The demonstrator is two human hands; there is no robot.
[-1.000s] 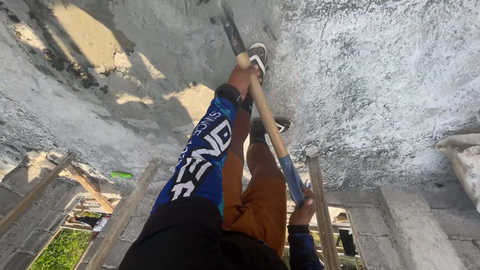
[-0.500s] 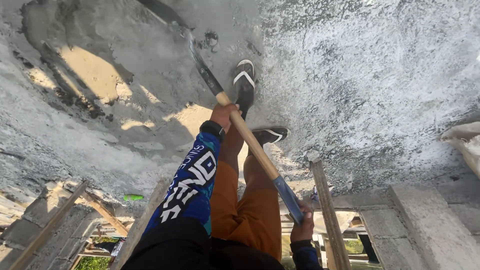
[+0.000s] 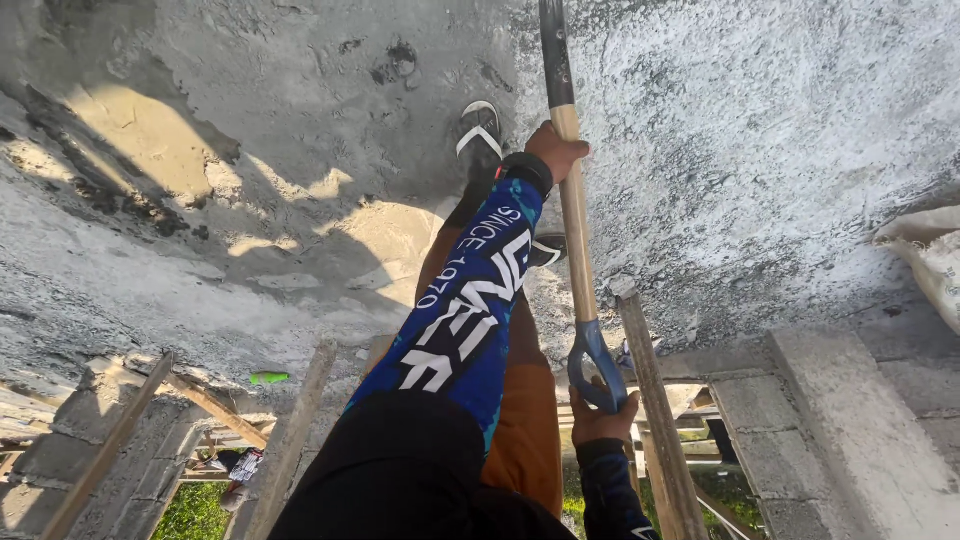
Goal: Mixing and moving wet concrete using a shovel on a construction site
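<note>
Concrete (image 3: 760, 150) is spreading rough and grey across the upper right of the frame, while a smoother, shadowed patch is filling the upper left. My left hand (image 3: 553, 150) is wrapping fully closed around the wooden shaft of the shovel (image 3: 577, 250), just right of centre near the top. My right hand (image 3: 602, 415) is gripping the blue D-shaped grip at the shaft's lower end, fingers curled shut through it, low in the frame. The shaft is running nearly straight up the picture, and its dark metal neck is leaving the top edge, so the blade is out of view.

My sandal (image 3: 479, 128) is planted just left of the shaft. A wooden post (image 3: 650, 400) is standing just beside the grip on its right, crowding that side. Concrete blocks (image 3: 830, 430) are lining the lower right, and a pale sack (image 3: 925, 255) is lying at the right edge. The slab is ending along the bottom, where wooden slats (image 3: 290, 440) and open gaps are showing greenery below. Open surface is lying to the upper left and upper right.

Compared with half a second ago, the shaft is standing more upright now, swung from its earlier slant toward the upper left.
</note>
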